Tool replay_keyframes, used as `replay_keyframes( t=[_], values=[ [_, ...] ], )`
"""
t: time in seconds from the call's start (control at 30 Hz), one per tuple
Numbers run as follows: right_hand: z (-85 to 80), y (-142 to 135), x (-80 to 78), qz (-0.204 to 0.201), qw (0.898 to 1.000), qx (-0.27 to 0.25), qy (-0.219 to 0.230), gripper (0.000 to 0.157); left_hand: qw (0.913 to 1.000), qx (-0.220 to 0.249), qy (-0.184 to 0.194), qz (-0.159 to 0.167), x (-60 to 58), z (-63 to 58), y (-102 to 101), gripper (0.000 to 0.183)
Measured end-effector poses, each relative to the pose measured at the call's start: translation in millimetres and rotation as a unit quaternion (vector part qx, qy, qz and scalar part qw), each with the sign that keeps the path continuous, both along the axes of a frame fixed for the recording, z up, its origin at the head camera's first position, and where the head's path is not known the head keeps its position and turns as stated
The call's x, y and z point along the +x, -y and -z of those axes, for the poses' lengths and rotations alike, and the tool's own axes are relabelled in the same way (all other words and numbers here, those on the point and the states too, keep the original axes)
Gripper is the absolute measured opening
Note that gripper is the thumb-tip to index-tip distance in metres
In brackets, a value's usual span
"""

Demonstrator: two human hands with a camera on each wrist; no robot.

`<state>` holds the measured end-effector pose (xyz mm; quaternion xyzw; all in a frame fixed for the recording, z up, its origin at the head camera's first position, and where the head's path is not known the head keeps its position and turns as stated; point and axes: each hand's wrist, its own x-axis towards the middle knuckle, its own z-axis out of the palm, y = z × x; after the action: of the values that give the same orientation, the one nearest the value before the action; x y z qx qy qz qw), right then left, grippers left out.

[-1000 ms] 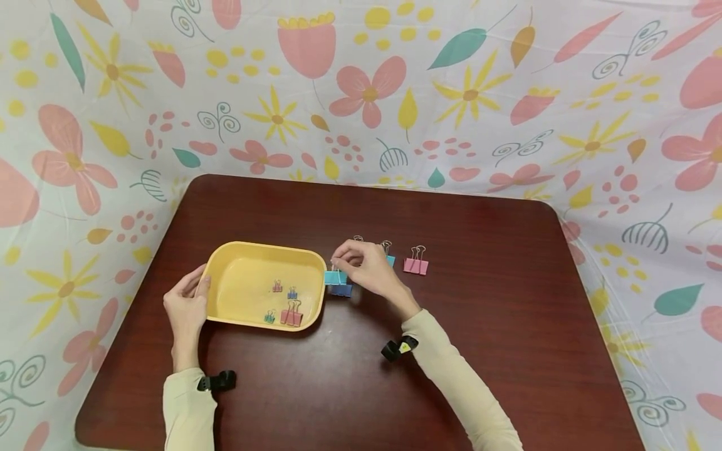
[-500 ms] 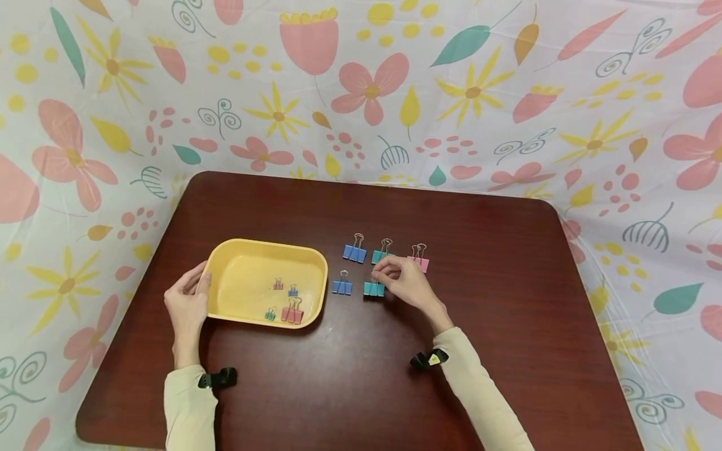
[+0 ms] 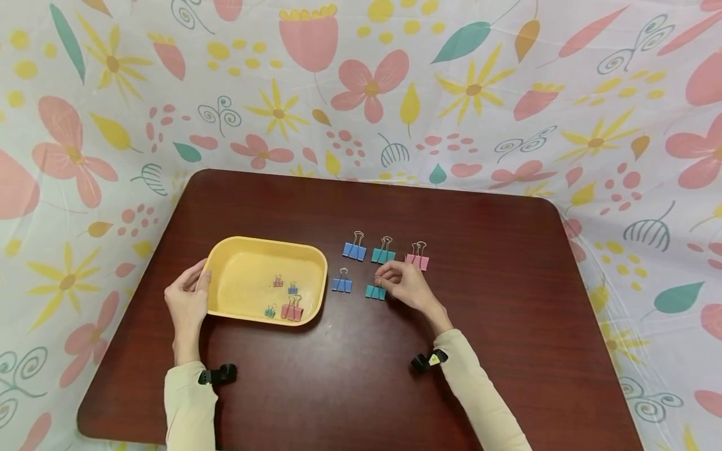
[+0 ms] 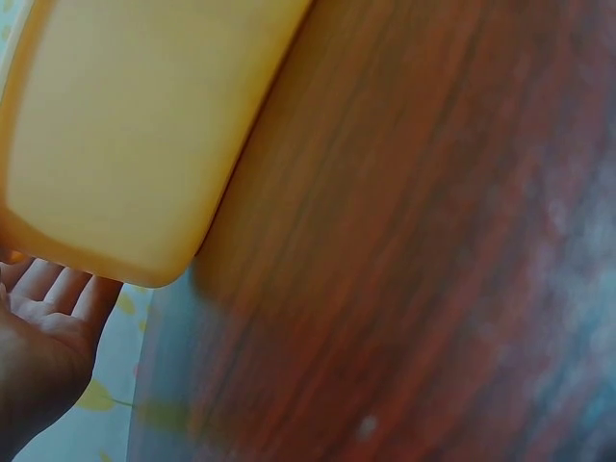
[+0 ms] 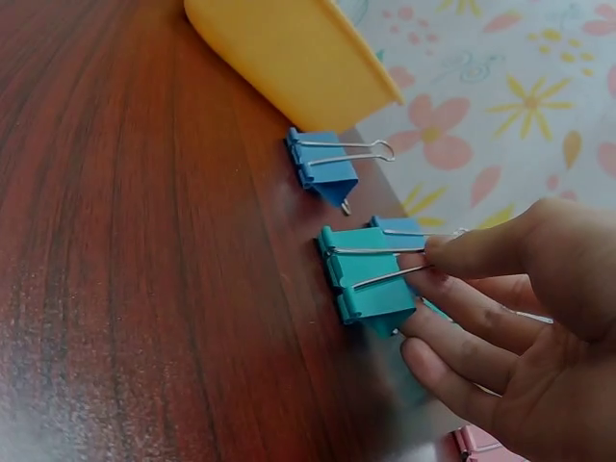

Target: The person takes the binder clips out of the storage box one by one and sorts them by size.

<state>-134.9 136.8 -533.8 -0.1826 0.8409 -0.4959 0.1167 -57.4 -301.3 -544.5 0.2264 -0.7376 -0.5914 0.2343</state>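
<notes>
My left hand (image 3: 187,304) grips the left end of a yellow plastic tray (image 3: 237,275), thumb over the rim. In the left wrist view its fingers (image 4: 69,289) reach beneath the tray's end. My right hand (image 3: 408,285) pinches the wire handle of a teal binder clip (image 5: 366,279) between thumb and fingers, close over the table. Just left of that clip stands a blue binder clip (image 3: 341,285). Behind them is a row of three more clips: blue (image 3: 354,252), teal (image 3: 383,255) and pink (image 3: 416,260), the last partly covered by my right hand.
Inside the tray, toward its right side, lie small pink (image 3: 278,282), blue (image 3: 292,288) and teal (image 3: 271,311) binder clips and a larger pink one (image 3: 291,311). The dark wooden table (image 3: 507,300) meets a flowered cloth (image 3: 361,138) at its back and sides.
My right hand has carried the teal clip rightward from the tray's right end, past the front blue clip, and down near the table. The left hand keeps its grip on the tray.
</notes>
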Motion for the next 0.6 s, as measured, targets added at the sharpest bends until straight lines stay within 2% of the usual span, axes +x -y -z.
replay_keyframes(
  t=[0.1,0.17,0.33,0.4,0.6],
  values=[
    [-5.4,2.0,0.0,-0.005,1.000,0.008,-0.003,0.015,1.0000,-0.003,0.002,-0.001,0.2,-0.9,-0.9,0.028],
    [-20.7,6.5,1.6,-0.014,1.000,0.006,-0.016,0.016,1.0000,0.000,0.005,-0.002,0.9,-2.5,-1.2,0.029],
    [-41.2,20.9,-9.4,-0.017,0.998,0.019,-0.065,0.016,0.9998,0.014,0.014,-0.004,1.2,-3.1,1.4,0.030],
    [-40.8,28.8,-16.4,-0.017,0.996,0.024,-0.078,0.015,0.9998,0.011,0.017,-0.004,1.1,-2.5,1.7,0.030],
    [-61.4,65.8,-20.6,-0.066,0.993,0.004,-0.101,0.012,0.9997,0.002,0.024,-0.003,1.7,-2.5,-1.4,0.029]
  ],
)
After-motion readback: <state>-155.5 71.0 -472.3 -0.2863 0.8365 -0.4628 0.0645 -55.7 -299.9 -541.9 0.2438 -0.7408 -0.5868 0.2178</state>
